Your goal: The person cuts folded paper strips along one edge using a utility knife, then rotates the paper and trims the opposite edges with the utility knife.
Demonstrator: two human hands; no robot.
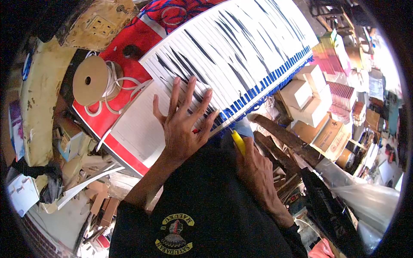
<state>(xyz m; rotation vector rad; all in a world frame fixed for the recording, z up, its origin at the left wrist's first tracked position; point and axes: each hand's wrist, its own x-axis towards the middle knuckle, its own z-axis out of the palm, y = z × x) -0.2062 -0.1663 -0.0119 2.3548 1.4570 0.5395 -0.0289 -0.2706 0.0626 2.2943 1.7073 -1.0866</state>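
A long row of overlapping white booklets or sheets [211,34] lies fanned out before me, with dark gaps between them and blue strips [251,93] along the near right edge. My left hand [185,124] is open, its fingers spread flat over the near end of the row and a white sheet [144,124] beside it. My right hand [257,170] is closed around a yellow utility knife [238,142]. The knife's tip points up at the blue-edged side, close to the row's near corner. Whether the blade touches the strips I cannot tell.
Under the sheets is a red table cover [122,148]. A cardboard spool [91,81] of white cord stands at the left. To the right are white boxes [297,94], a brown carton [331,133], stacked booklets [342,101] and clear plastic sheeting [357,193].
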